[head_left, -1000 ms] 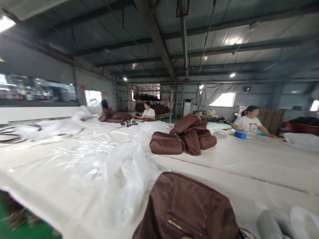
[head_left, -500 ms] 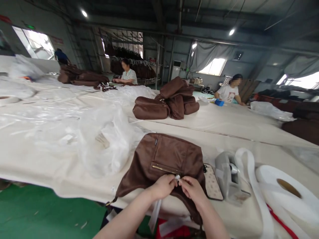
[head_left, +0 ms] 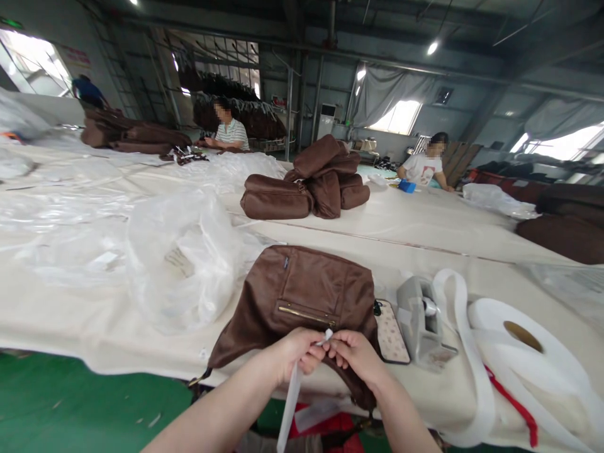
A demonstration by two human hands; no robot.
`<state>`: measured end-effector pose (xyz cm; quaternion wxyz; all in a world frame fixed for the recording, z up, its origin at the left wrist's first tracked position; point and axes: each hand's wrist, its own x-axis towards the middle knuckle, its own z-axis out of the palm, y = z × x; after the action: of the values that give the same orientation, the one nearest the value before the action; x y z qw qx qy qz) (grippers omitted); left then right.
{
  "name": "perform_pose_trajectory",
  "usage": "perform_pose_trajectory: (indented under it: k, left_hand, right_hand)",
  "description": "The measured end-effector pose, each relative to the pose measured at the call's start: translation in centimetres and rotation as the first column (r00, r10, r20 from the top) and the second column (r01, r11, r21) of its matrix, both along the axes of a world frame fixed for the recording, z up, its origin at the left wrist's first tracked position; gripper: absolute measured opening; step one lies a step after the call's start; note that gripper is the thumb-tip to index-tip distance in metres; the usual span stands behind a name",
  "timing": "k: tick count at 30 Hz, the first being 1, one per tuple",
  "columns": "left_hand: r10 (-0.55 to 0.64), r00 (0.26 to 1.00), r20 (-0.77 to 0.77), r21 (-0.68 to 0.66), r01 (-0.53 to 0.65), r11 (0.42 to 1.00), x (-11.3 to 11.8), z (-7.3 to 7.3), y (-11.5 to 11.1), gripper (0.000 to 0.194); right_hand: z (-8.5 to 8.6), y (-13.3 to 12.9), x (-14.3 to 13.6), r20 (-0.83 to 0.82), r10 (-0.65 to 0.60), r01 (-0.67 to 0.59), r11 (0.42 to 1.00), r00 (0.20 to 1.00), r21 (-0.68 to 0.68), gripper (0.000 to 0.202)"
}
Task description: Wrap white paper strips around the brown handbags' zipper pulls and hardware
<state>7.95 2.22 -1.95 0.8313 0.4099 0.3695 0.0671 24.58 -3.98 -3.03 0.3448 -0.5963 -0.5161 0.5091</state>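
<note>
A brown handbag (head_left: 314,283) lies at the table's front edge, its gold zipper facing up. Over its near part, just below the zipper, my left hand (head_left: 302,353) pinches a white strip (head_left: 289,409) whose tail hangs down past the table edge. My right hand (head_left: 348,353) meets it at the fingertips, closed on the same strip's bunched upper end. How the strip is wrapped between the fingers is partly hidden. A phone in a patterned case (head_left: 391,332) lies right of the bag.
Right of the phone stand a grey tape dispenser (head_left: 419,318) and a large white roll (head_left: 528,346), with a red cord (head_left: 512,399) nearby. Crumpled clear plastic (head_left: 184,264) spreads at left. Brown bags (head_left: 278,196) are piled beyond. Two people (head_left: 231,132) work across the table; another stands far left.
The view has shifted slightly, so things sit further left and a little higher. My hands stay together at the strip; more of its tail shows below my left hand.
</note>
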Motion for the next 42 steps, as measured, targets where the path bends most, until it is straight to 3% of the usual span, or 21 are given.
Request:
perform_pose_trajectory:
  k: [3,5,9,13,14,15,16,17,19,21,24,26,27,30,33,35,36,38,40,42]
  left_hand:
    - [-0.001,0.994,0.111,-0.218,0.025,0.976,-0.3,0.0,-0.9,0.027]
    - [0.030,0.990,0.135,-0.229,0.002,0.973,-0.1,-0.2,-1.6,0.030]
    - [0.065,0.997,0.031,0.010,-0.065,0.998,0.7,-0.7,-2.5,0.036]
    - [0.235,0.972,-0.020,0.251,-0.223,0.942,0.8,-0.3,-3.0,0.030]
    - [0.269,0.962,-0.042,0.386,-0.233,0.893,0.6,0.0,-3.1,0.025]
    - [0.288,0.954,-0.088,0.561,-0.191,0.805,0.3,0.2,-3.3,0.021]
    - [0.297,0.940,-0.167,0.737,-0.081,0.671,0.0,0.5,-3.6,0.020]
    - [0.304,0.913,-0.271,0.864,0.091,0.496,-0.2,0.6,-3.8,0.024]
    - [0.343,0.808,-0.479,0.877,0.452,0.161,-0.4,0.8,-4.5,0.036]
    - [0.368,0.715,-0.595,0.771,0.637,0.010,-0.2,0.6,-5.0,0.045]
    - [0.379,0.667,-0.641,0.703,0.709,-0.060,0.2,0.3,-5.4,0.047]
    - [0.365,0.687,-0.628,0.731,0.682,-0.025,0.2,0.2,-5.4,0.046]
    - [0.361,0.705,-0.610,0.762,0.647,0.024,0.2,0.2,-5.4,0.042]
    - [0.376,0.752,-0.541,0.840,0.464,0.281,0.2,0.3,-5.2,0.026]
    - [0.392,0.833,-0.390,0.819,0.120,0.561,0.5,0.3,-4.6,0.016]
    - [0.384,0.879,-0.282,0.736,-0.059,0.674,0.8,0.3,-4.1,0.015]
    - [0.365,0.895,-0.254,0.693,-0.095,0.715,0.9,0.3,-3.8,0.017]
    - [0.300,0.928,-0.222,0.584,-0.120,0.803,0.9,0.3,-3.2,0.023]
    - [0.231,0.962,-0.149,0.380,-0.160,0.911,0.6,0.1,-2.8,0.030]
    - [0.171,0.983,-0.065,0.162,-0.159,0.974,0.2,-0.3,-2.4,0.036]
  right_hand:
    - [-0.4,0.3,-0.4,0.053,-0.019,0.019,1.000,0.998,0.005,0.020]
    - [-0.7,0.9,-0.8,0.075,-0.032,0.034,0.999,0.997,-0.019,0.018]
    - [-0.8,1.6,-0.9,0.092,-0.046,0.054,0.995,0.995,-0.086,0.023]
    - [-0.5,1.2,-0.1,0.062,-0.077,0.081,0.994,0.995,-0.067,0.024]
    - [-0.4,0.9,0.2,0.054,-0.103,0.106,0.993,0.993,-0.059,0.026]
    - [-0.2,0.6,0.3,0.047,-0.134,0.136,0.989,0.990,-0.054,0.030]
    - [0.1,0.2,0.4,0.040,-0.164,0.166,0.985,0.986,-0.052,0.036]
    - [0.4,0.0,0.3,0.033,-0.189,0.191,0.980,0.981,-0.059,0.042]
    - [1.2,-0.4,-0.1,0.028,-0.204,0.206,0.974,0.978,-0.093,0.055]
    - [1.9,-0.6,-0.8,0.052,-0.191,0.196,0.973,0.980,-0.123,0.063]
    - [2.5,-0.7,-1.6,0.109,-0.181,0.190,0.979,0.977,-0.075,0.055]
    - [2.2,-0.9,-2.0,0.113,-0.182,0.186,0.982,0.977,-0.027,0.042]
    - [1.9,-1.1,-2.1,0.102,-0.183,0.185,0.983,0.978,-0.010,0.038]
    - [0.7,-1.5,-2.6,0.009,-0.220,0.220,0.975,0.975,0.007,0.034]
    - [-0.4,-1.8,-2.9,-0.062,-0.261,0.262,0.965,0.963,0.010,0.037]
    - [-0.8,-1.8,-3.0,-0.066,-0.266,0.267,0.964,0.962,0.007,0.039]
    - [-0.9,-1.7,-3.0,-0.071,-0.271,0.272,0.962,0.960,0.001,0.041]
    - [-1.0,-1.5,-3.0,-0.087,-0.286,0.285,0.958,0.954,-0.018,0.046]
    - [-1.1,-1.2,-3.1,-0.103,-0.297,0.295,0.955,0.949,-0.031,0.053]
    - [-1.5,-0.7,-3.3,-0.101,-0.295,0.291,0.956,0.950,-0.046,0.058]
